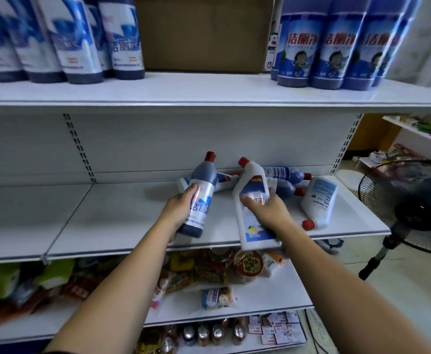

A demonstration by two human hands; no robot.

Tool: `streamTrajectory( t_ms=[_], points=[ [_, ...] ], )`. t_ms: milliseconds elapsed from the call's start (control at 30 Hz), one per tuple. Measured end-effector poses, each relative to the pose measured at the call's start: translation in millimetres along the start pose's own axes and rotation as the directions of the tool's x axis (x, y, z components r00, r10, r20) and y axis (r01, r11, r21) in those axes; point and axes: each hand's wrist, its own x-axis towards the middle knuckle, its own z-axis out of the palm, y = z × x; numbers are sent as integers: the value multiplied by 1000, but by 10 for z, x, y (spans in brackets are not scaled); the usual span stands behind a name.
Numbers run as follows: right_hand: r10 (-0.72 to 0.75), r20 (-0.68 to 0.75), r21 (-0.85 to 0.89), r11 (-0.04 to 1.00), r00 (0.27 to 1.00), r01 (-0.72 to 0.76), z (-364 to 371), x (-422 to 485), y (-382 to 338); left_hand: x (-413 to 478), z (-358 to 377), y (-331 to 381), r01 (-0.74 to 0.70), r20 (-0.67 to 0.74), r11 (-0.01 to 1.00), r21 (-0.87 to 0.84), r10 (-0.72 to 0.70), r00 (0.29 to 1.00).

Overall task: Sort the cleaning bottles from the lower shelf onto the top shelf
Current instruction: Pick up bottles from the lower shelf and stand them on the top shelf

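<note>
Head view: we hold a dark bottle (202,183) in left grip (183,203), white bottle (252,181) in right grip (269,212); several others (317,200) wait on lower shelf (119,213).

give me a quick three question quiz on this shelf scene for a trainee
1. What does the left hand hold? A) a dark blue bottle B) a cloth C) nothing
2. True or false: the white bottle gripped by the right hand already stands on the top shelf.
3. Fill in: at the middle back of the top shelf stands a brown cardboard ____.
Key: 1 A; 2 false; 3 box
</note>
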Motion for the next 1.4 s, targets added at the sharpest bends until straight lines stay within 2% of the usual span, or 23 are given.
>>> streamTrajectory(
  t_ms=[100, 333, 533, 733, 1133, 1400],
  points=[
    [-46, 36, 215, 976, 998, 37, 31, -304, -168, -265, 18, 96, -2, 47, 992, -126, 8, 999],
    [-149, -27, 463, 874, 989, 144, 72, -983, -427, -1027, -42, 175, -63, 158, 949, -309, 116, 980],
    [-315, -152, 400, 847, 937, 349, -40, -1529, -706, -1624, -219, 305, -203, 166, 902, -382, 283, 945],
    [-386, -150, 374, 830, 910, 413, -161, -1824, -1102, -1981, -434, 536, -302, 135, 832, -465, 404, 905],
    [-556, -190, 466, 674, 809, 573, -451, -1857, -1861, -2147, -619, 1292, -527, 42, 720, -452, 607, 794],
    [-659, -175, 453, 606, 731, 654, -548, -1510, -2283, -1888, -667, 1704, -656, -15, 672, -342, 695, 719]
  ],
)
